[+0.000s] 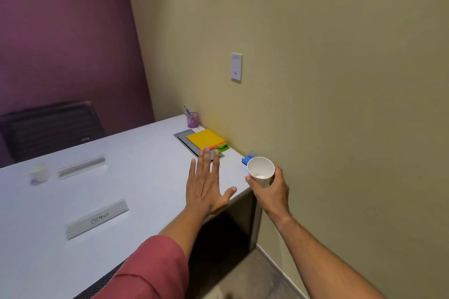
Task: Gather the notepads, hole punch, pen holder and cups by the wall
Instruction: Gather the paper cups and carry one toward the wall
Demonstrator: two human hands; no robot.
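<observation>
My right hand (271,192) grips a white paper cup (261,171), tilted, above the table's near right corner by the wall. My left hand (206,183) is spread flat with straight fingers over the table near that corner. Against the wall lie stacked notepads, yellow on top (205,139), with an orange edge beneath. A green hole punch (222,147) sits beside them, and a blue object (246,160) lies behind the cup. A purple pen holder (193,119) with pens stands further along the wall. A blurred cup (40,173) stands far left on the table.
The white table (121,177) carries two name plates (97,219), (81,167) and a grey flap panel (187,143) under the notepads. A black chair (51,126) stands behind the table. A wall switch (236,67) is mounted above.
</observation>
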